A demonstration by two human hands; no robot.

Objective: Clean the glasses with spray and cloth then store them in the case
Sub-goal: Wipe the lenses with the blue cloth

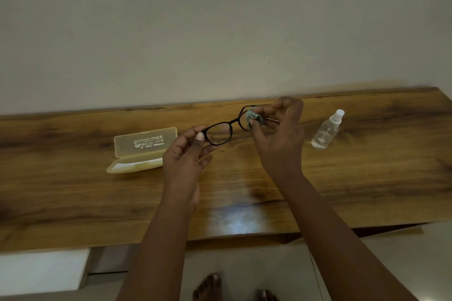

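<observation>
Dark-framed glasses [221, 131] are held above the wooden table [73, 190]. My left hand [186, 154] pinches the left end of the frame between thumb and fingers. My right hand [278, 129] pinches a small grey-blue cloth [253, 117] around the right lens, which is mostly hidden by the cloth and fingers. A translucent yellow case [141, 149] lies open on the table left of my hands, its lid raised. A clear spray bottle [327, 129] with a white cap stands on the table to the right.
The table runs along a plain wall, with its front edge near me. Below it are a white cabinet panel [41, 269] at the lower left, pale floor and my bare feet [208, 288].
</observation>
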